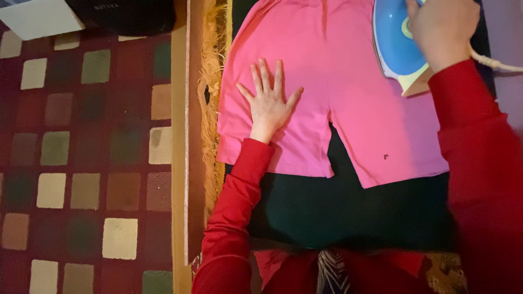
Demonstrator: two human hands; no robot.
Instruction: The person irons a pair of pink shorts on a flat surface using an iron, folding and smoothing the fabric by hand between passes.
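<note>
A pair of pink shorts (348, 103) lies flat on a dark green cloth (338, 207). My left hand (268, 100) rests palm down with fingers spread on the left leg of the shorts. My right hand (442, 30) grips the handle of a blue and white iron (395, 41), which sits on the upper right part of the shorts. Both my arms are in red sleeves. The iron's white cord (493, 62) runs off to the right.
A wooden board edge (185, 136) and a yellow fringe (210, 109) border the cloth on the left. Beyond them lies a dark red rug with coloured squares (81, 163). A black object (128, 13) and a white sheet (41, 16) sit at top left.
</note>
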